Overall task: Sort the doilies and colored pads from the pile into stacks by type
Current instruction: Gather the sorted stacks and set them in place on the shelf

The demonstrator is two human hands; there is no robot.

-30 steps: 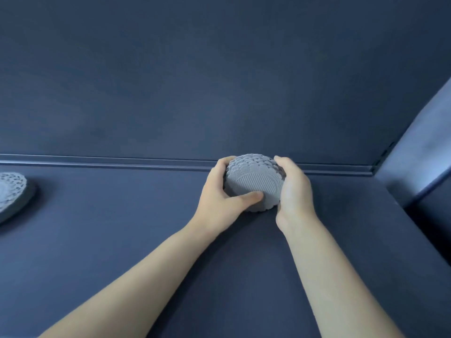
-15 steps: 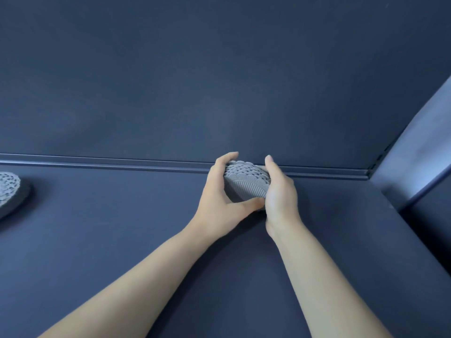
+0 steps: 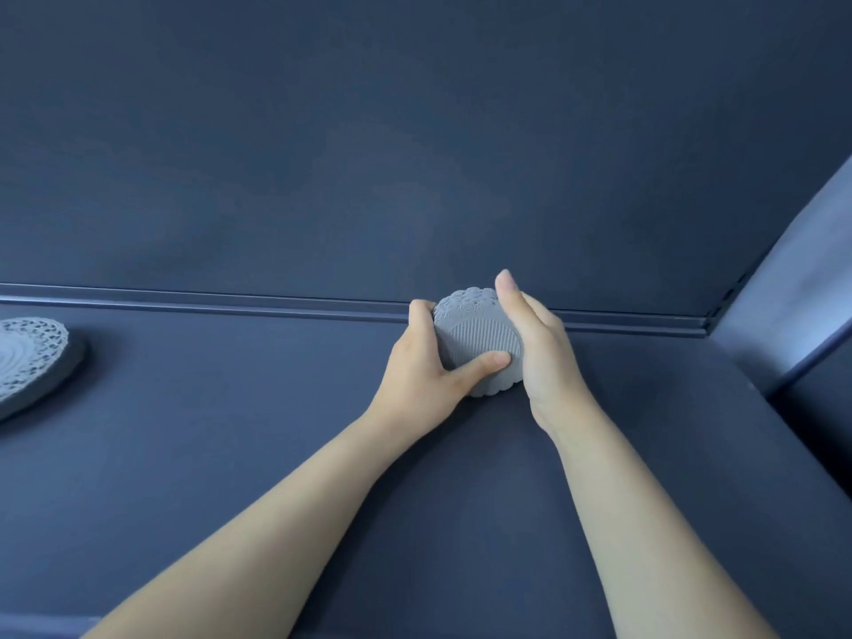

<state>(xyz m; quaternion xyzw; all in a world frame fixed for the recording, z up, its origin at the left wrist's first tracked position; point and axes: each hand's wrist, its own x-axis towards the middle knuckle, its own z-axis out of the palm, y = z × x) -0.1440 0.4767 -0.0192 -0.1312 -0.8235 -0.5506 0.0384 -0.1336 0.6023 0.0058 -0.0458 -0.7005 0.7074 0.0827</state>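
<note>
There are no words, numbers, labels or signs to read anywhere here.

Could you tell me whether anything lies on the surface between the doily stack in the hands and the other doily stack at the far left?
Nothing visible does. The left hand and right hand hold the small doily stack in their grip near the back rail. The larger doily stack lies at the left edge, and the dark surface between them shows bare.
</note>
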